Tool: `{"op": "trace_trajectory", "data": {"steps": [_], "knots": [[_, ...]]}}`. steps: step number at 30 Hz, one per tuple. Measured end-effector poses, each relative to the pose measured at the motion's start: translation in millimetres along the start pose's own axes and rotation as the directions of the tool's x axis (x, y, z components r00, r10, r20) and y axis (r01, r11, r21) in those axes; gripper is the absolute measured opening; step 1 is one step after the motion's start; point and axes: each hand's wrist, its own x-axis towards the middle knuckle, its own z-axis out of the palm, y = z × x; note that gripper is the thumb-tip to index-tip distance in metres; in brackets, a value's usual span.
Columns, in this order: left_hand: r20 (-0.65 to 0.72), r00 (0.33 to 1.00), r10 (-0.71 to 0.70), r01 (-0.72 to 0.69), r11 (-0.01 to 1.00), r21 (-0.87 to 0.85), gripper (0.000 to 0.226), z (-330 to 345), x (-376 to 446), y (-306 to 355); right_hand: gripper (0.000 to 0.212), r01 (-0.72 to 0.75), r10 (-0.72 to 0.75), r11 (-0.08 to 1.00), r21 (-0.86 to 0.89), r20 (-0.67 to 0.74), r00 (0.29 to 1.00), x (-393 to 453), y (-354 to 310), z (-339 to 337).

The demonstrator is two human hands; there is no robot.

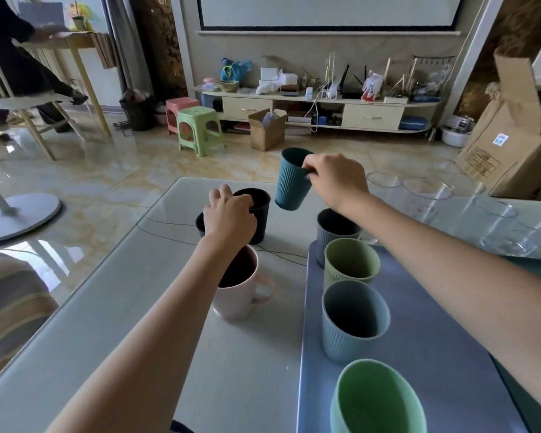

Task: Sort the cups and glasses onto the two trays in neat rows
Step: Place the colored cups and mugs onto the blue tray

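above the table point(156, 276), teal cup point(291, 182) pinched by right-hand fingers point(310, 165)

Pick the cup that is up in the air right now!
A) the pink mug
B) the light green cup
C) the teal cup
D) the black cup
C: the right hand pinches the rim of the teal cup and holds it tilted above the table, while the other cups stand on the table or the tray.
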Motion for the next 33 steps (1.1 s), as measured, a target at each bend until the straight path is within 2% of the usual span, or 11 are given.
{"op": "trace_trajectory", "data": {"steps": [7, 14, 22, 33], "knots": [[-0.024, 0.999, 0.032, -0.029, 0.995, 0.101, 0.027, 11.4, 5.8, 14.7, 0.022, -0.059, 0.091, 0.988, 0.141, -0.231, 0.969, -50.1, 51.8, -61.3], [-0.034, 0.999, -0.004, 0.006, 0.998, 0.067, 0.024, 15.5, 10.2, 15.6, 0.022, -0.081, 0.109, 0.991, 0.105, -0.294, 0.950, -111.2, 97.7, -85.2], [-0.049, 0.994, 0.101, -0.097, 0.993, 0.072, 0.012, 21.7, 10.2, 17.1, 0.021, -0.188, 0.198, 0.977, 0.098, -0.103, 0.975, -151.3, 121.2, -50.3], [-0.270, 0.951, 0.152, -0.183, 0.978, -0.095, 0.018, 2.7, 10.4, 29.9, 0.027, -0.249, 0.242, 0.968, 0.028, 0.160, 0.957, -144.0, 111.8, -9.9]]}}
